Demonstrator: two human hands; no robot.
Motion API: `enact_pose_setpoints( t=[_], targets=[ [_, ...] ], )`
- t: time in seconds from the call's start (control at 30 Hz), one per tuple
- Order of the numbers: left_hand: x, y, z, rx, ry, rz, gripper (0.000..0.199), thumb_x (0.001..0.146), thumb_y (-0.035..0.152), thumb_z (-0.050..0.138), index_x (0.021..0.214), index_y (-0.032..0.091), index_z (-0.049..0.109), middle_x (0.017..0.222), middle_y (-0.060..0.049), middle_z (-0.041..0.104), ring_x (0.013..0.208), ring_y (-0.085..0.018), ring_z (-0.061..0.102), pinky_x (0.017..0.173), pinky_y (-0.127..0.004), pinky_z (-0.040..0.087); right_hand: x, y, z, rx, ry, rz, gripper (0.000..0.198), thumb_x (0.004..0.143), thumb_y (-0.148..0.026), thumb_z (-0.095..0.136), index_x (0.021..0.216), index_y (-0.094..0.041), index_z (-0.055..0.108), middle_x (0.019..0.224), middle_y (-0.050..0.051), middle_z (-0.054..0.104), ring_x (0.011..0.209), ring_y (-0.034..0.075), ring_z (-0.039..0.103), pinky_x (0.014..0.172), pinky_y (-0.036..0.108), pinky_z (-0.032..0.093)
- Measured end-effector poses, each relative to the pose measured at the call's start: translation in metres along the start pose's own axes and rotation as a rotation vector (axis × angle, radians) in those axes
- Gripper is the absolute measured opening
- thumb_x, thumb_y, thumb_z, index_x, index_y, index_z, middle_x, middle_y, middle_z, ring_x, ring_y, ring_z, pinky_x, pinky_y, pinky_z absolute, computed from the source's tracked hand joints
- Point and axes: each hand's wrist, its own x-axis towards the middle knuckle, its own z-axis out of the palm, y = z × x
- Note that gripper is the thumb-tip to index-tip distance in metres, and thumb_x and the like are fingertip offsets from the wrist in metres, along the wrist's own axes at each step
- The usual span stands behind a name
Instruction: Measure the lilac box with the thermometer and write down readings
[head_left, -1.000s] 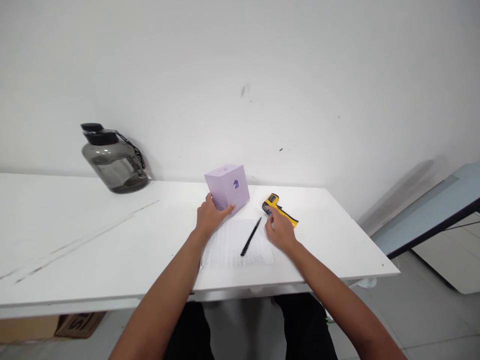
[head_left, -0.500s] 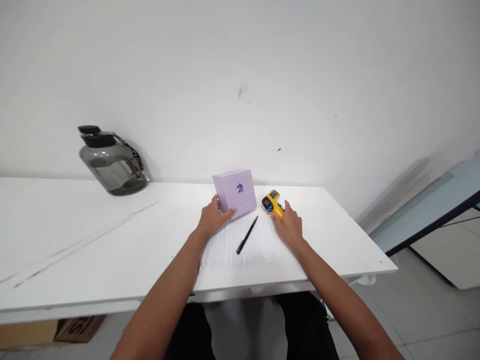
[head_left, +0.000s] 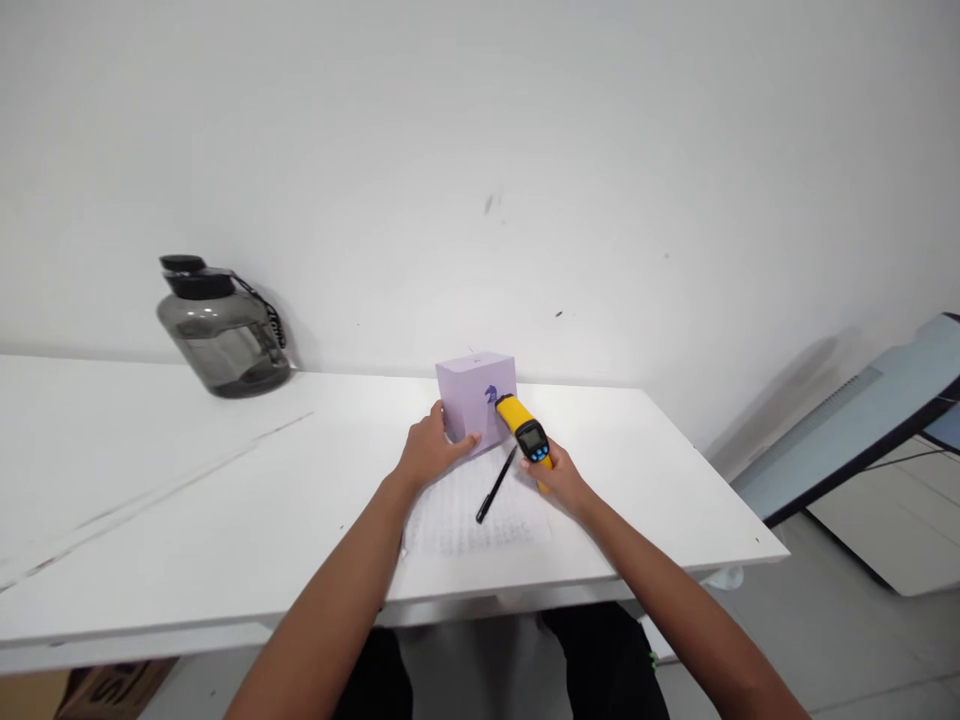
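Note:
A light purple box (head_left: pixel 466 400) with a dark horse-head logo stands on the white table. My left hand (head_left: pixel 433 448) grips its lower left side, thumb across the front face. My right hand (head_left: pixel 561 476) is closed round the handle of a yellow and black infrared thermometer (head_left: pixel 517 416). The thermometer's nose points at the box's front near the logo; whether it touches I cannot tell. Below them a black pen (head_left: pixel 495 488) lies slantwise on a printed sheet of paper (head_left: pixel 469 525).
A grey see-through water jug (head_left: pixel 225 345) with a black lid stands at the table's back left, by the white wall (head_left: pixel 480 170). Beyond the right edge of the white table (head_left: pixel 225 500) leans a pale panel (head_left: pixel 847 420). A cardboard box (head_left: pixel 112 690) sits underneath at left.
My right hand has raised the thermometer and swung it left, so its nose now faces the box. The box, still in my left hand, has turned slightly and looks more upright.

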Motion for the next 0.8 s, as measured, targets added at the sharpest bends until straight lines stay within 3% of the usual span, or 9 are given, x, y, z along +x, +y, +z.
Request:
enact_pose_setpoints(
  t=[0.1, 0.33, 0.63, 0.8],
  targets=[
    [-0.0017, 0.0027, -0.0006, 0.065, -0.063, 0.070, 0.079, 0.072, 0.069, 0.066, 0.129, 0.018, 0.047, 0.117, -0.014, 0.068, 0.105, -0.032, 0.066, 0.083, -0.041, 0.052, 0.0010, -0.0012, 0.0017, 0.059, 0.033, 0.039, 0.046, 0.064, -0.054, 0.082, 0.088, -0.022, 0.058, 0.076, -0.002, 0.048, 0.069, 0.013, 0.044, 0.067, 0.030, 0.042],
    [-0.0039, 0.0074, -0.0018, 0.091, -0.052, 0.131, 0.073, 0.070, 0.069, 0.068, 0.120, 0.019, 0.049, 0.111, -0.013, 0.068, 0.101, -0.032, 0.066, 0.081, -0.042, 0.051, 0.0018, -0.0011, 0.0035, 0.142, 0.028, 0.038, 0.050, 0.060, -0.054, 0.087, 0.084, -0.021, 0.057, 0.074, -0.003, 0.049, 0.068, 0.012, 0.041, 0.064, 0.028, 0.036],
    [-0.0040, 0.0072, -0.0007, 0.116, -0.067, 0.131, 0.072, 0.070, 0.069, 0.067, 0.119, 0.020, 0.048, 0.112, -0.013, 0.067, 0.102, -0.032, 0.066, 0.080, -0.041, 0.050, 0.0013, -0.0053, -0.0007, 0.053, 0.015, 0.094, 0.046, 0.064, -0.052, 0.084, 0.085, -0.021, 0.057, 0.073, -0.004, 0.047, 0.068, 0.012, 0.041, 0.065, 0.029, 0.036],
    [-0.0039, 0.0075, -0.0004, 0.115, -0.057, 0.097, 0.081, 0.070, 0.068, 0.069, 0.129, 0.019, 0.047, 0.120, -0.015, 0.067, 0.110, -0.034, 0.066, 0.085, -0.041, 0.051, -0.0004, -0.0065, 0.0023, 0.011, 0.051, 0.051, 0.047, 0.065, -0.050, 0.083, 0.095, -0.021, 0.062, 0.078, -0.003, 0.053, 0.072, 0.014, 0.047, 0.070, 0.031, 0.043]
  ],
)
